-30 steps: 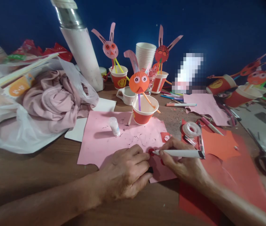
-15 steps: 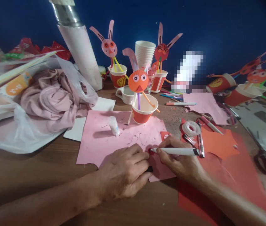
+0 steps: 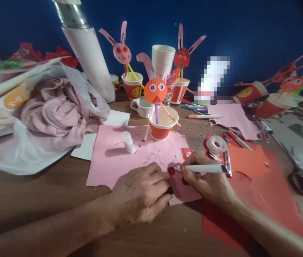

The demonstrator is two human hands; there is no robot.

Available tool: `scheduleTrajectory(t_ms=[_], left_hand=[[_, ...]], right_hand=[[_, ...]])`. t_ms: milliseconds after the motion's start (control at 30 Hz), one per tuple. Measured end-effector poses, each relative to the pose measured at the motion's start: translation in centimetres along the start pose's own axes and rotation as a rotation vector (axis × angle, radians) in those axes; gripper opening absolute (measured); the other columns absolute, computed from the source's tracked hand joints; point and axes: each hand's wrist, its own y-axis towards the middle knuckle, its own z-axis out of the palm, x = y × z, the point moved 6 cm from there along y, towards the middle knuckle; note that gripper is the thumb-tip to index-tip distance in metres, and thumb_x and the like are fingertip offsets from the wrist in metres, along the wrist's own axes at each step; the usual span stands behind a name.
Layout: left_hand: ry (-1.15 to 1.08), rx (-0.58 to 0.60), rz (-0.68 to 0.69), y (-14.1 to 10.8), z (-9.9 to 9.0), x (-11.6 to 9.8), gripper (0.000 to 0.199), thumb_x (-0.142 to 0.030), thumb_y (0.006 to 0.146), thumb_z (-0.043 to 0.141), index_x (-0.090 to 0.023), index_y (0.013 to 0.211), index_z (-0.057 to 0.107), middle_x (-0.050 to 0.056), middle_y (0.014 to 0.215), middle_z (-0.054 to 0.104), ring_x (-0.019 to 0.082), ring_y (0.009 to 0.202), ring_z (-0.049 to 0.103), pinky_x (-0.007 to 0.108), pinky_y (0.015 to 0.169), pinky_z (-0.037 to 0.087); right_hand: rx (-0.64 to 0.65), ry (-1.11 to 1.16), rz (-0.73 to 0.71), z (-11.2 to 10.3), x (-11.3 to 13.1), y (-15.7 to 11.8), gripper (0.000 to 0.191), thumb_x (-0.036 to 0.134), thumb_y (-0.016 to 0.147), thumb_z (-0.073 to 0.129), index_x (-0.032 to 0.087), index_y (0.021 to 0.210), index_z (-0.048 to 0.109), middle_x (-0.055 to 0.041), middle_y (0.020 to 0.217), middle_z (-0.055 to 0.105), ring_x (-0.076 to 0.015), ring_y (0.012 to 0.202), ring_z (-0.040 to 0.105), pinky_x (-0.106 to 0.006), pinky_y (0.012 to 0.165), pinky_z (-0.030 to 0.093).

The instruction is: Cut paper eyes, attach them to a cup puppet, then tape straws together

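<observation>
My right hand (image 3: 207,182) grips a white marker (image 3: 202,168) like a pen, its tip at a small red paper circle (image 3: 171,170) with black lines on it. A second small red piece (image 3: 185,181) lies partly under my right fingers. My left hand (image 3: 143,192) is closed, fingertips beside the circle, with a black marker cap (image 3: 169,190) sticking out between the fingers. Both hands rest over a pink paper sheet (image 3: 114,160). Behind them stands a paper cup (image 3: 160,132) with an orange paper face (image 3: 155,91) on coloured stems. A small white bottle (image 3: 128,142) sits on the sheet.
A tape roll (image 3: 217,144) and red paper (image 3: 264,207) lie right, with scissors (image 3: 298,178) beyond. More cup figures, stacked white cups (image 3: 163,59) and a white flask (image 3: 87,57) line the back. A plastic bag (image 3: 20,157) with pink cloth (image 3: 57,110) fills the left.
The marker tip has drawn back slightly to the right, showing more of the red circle and the second red piece. My left hand has barely moved. The view has shifted a little.
</observation>
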Motion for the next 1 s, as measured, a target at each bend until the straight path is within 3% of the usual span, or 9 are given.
scheduleTrajectory(t_ms=[1000], left_hand=[[-0.006, -0.004, 0.006, 0.07, -0.14, -0.05, 0.02, -0.022, 0.084, 0.042, -0.013, 0.079, 0.059, 0.008, 0.086, 0.063, 0.019, 0.079, 0.049, 0.032, 0.065, 0.047]], right_hand=[[0.06, -0.01, 0.012, 0.03, -0.03, -0.37, 0.012, 0.019, 0.073, 0.048, 0.019, 0.061, 0.048, 0.0026, 0.052, 0.052, -0.0086, 0.044, 0.045, -0.019, 0.041, 0.035]])
